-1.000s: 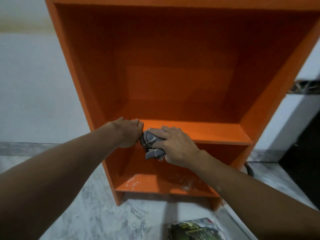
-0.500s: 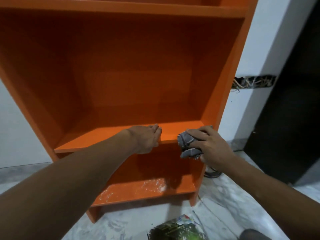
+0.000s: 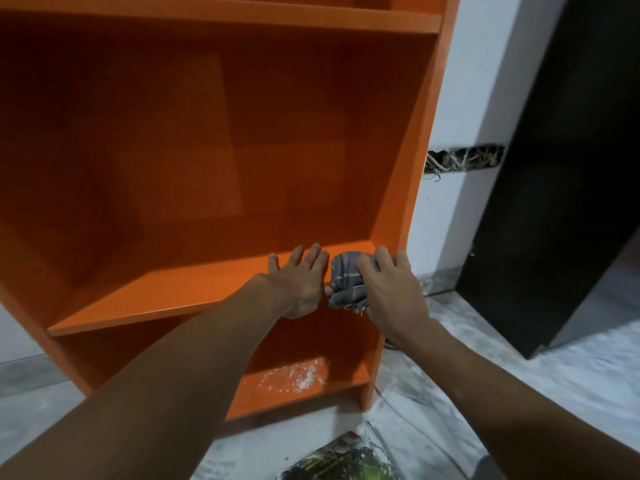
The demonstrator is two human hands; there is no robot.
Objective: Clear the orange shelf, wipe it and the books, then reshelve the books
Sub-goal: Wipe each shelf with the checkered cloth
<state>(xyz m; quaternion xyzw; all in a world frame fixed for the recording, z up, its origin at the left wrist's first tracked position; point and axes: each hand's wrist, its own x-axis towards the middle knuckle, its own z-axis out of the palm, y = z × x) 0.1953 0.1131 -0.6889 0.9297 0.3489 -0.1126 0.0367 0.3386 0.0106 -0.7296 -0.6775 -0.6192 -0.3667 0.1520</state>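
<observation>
Wiping the orange shelf (image 3: pixel 166 299) at its far right corner, the right hand (image 3: pixel 391 292) clutches the grey cloth (image 3: pixel 346 282); the left hand (image 3: pixel 301 285), fingers spread, presses flat, likely steadying; a book (image 3: pixel 339 459) waits on the near floor

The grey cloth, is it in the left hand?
No, the right hand grips the grey cloth on the shelf board, while the left hand rests flat beside it.

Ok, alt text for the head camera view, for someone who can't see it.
The right hand grips a grey cloth at the right end of an orange shelf, while the left hand rests flat on the shelf beside it. White dust speckles the bottom shelf, and a book lies on the floor.
</observation>
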